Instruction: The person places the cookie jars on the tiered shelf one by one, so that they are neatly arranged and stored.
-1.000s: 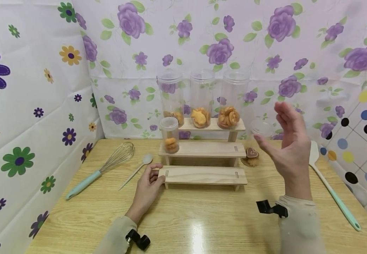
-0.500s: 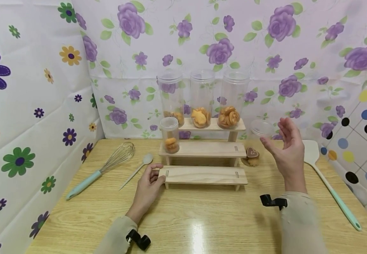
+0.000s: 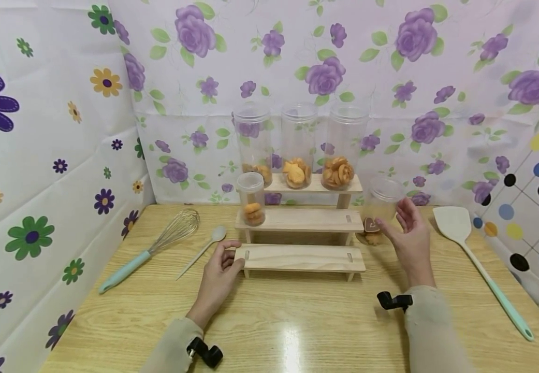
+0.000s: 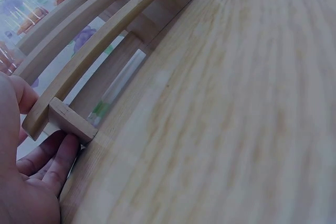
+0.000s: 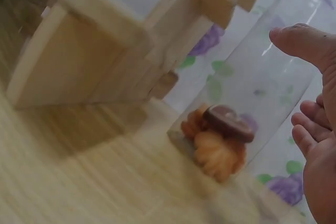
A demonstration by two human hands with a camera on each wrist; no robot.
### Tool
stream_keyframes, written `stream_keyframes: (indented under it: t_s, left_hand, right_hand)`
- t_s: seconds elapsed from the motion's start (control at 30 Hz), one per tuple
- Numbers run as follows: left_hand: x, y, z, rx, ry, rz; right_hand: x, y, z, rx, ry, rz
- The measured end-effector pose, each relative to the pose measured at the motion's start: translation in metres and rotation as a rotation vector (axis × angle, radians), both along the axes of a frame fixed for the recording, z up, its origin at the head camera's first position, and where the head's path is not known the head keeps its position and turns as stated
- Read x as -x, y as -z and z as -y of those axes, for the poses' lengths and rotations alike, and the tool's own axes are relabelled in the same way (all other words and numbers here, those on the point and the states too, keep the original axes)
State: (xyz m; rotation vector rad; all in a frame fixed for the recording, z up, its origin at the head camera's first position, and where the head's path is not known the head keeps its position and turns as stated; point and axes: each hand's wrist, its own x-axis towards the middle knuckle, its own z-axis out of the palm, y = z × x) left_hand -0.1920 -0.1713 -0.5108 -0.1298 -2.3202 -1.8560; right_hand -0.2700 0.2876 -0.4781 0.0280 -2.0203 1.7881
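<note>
My left hand (image 3: 218, 280) grips the left end of the lowest step of a wooden three-tier display stand (image 3: 299, 256). In the left wrist view its fingers (image 4: 62, 161) curl below the step, beside the leg. My right hand (image 3: 411, 248) is spread at a clear plastic jar (image 3: 384, 194) standing on the table right of the stand. Several cookies, including a brown heart-shaped one (image 5: 228, 124), lie in that jar's bottom. The right thumb is in front of the jar and the other fingers are at its right side; contact is unclear.
Three tall clear jars of cookies, one the middle jar (image 3: 298, 145), stand on the top tier. A shorter jar (image 3: 251, 199) is on the middle tier's left end. A whisk (image 3: 157, 246) and a spoon (image 3: 206, 248) lie left; a spatula (image 3: 479, 259) lies right.
My right hand has come down and to the left, from above and right of the jar to beside it. The left hand has stayed on the stand.
</note>
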Motion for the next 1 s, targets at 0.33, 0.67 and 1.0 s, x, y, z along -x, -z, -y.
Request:
stream_keyframes:
  t_s: [0.33,0.67,1.0]
  left_hand:
    - [0.0,-0.001,0.0,0.006,-0.008,-0.005]
    - [0.001,0.001,0.001,0.008,-0.009,0.0]
    - [0.001,0.001,0.0,0.013,-0.004,-0.004]
  right_hand:
    - [0.004,0.027,0.004,-0.034,-0.005,0.051]
    - [0.006,0.035,0.004,-0.072,-0.033,0.059]
    - [0.005,0.035,0.004,-0.108,-0.025,0.034]
